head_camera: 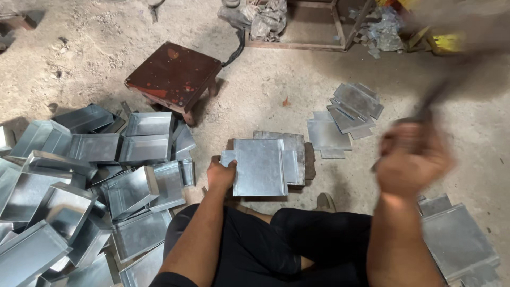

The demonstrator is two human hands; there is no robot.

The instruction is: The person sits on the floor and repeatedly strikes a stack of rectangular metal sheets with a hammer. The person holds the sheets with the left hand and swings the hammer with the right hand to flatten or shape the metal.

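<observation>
1. Two hands work over a dusty floor. The left hand [221,174] clamps the left edge of a cut metal sheet [260,167], thumb on top, pressing it flat.
2. That sheet lies at the centre on a flat steel block [297,154], just beyond the crossed legs.
3. The right hand [411,158], at three o'clock from the sheet, is closed around a dark tool handle [433,98] (too blurred to tell its kind), raised well above the floor.
4. At nine o'clock sits a heap of folded metal trays [95,180].
5. At eleven o'clock stands a low red stool [174,72].
6. At one o'clock lie flat blanks [345,117]; more blanks [457,242] rest at four o'clock.
</observation>
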